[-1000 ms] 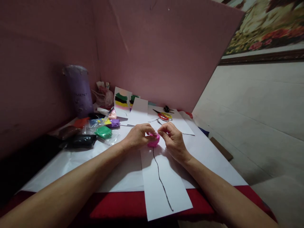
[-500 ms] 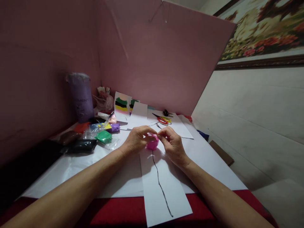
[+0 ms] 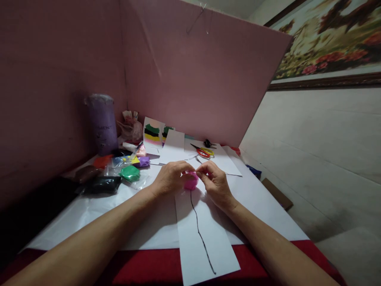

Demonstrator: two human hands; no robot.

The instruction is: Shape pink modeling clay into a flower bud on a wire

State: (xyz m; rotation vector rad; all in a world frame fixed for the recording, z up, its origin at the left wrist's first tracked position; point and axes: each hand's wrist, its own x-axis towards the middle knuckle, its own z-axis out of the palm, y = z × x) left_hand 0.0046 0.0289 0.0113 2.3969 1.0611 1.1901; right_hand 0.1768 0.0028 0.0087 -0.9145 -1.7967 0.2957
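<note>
A small, shiny pink clay packet is between my hands, over the top end of a white sheet marked with one long wavy black line. My left hand grips its left side with thumb and fingers. At the packet's upper right edge, my right hand is closed in a pinch, its fingertips almost meeting those of the left. What exactly lies in that pinch is too small to see clearly, though it seems to be the packet's wrapper.
Left of my hands lie a green clay packet, a black packet and a purple packet. A tall purple cylinder stands behind. Beyond my hands are red-and-yellow-handled scissors and a painted card. Pink panels enclose the table.
My hands stay around the pink packet, with my left fingers slightly lower and closer to my right fingertips. The whole view has shifted a little.
</note>
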